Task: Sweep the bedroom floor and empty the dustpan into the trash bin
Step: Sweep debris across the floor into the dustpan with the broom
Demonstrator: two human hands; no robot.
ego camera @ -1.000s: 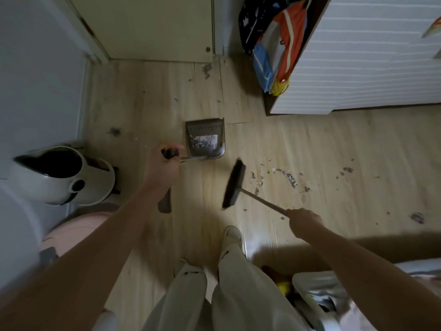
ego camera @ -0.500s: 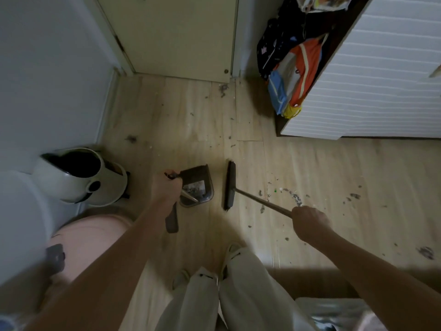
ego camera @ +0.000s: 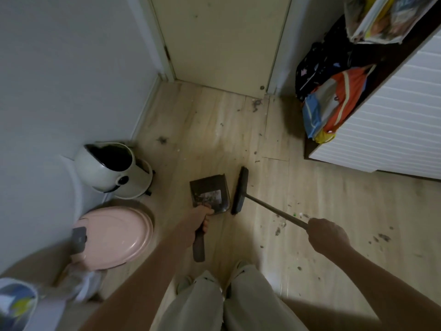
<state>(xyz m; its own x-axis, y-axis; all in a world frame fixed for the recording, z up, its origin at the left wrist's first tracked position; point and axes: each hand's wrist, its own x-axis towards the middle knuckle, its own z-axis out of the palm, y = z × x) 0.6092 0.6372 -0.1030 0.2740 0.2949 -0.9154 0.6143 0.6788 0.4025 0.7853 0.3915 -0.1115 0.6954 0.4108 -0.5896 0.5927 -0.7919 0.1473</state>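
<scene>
The left hand (ego camera: pixel 199 220) grips the dustpan (ego camera: pixel 210 193) handle; the right hand (ego camera: pixel 328 234) is curled round the broom (ego camera: pixel 240 191) handle. Pan and broom head sit just beside each other (debris inside the pan). Far left, the trash bin (ego camera: pixel 114 169).

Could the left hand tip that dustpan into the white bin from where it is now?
Probably yes. The left hand grips the dustpan by its handle, and the white trash bin stands just to its left with its dark mouth open. Only bare floor lies between them; nothing blocks the way.
</scene>
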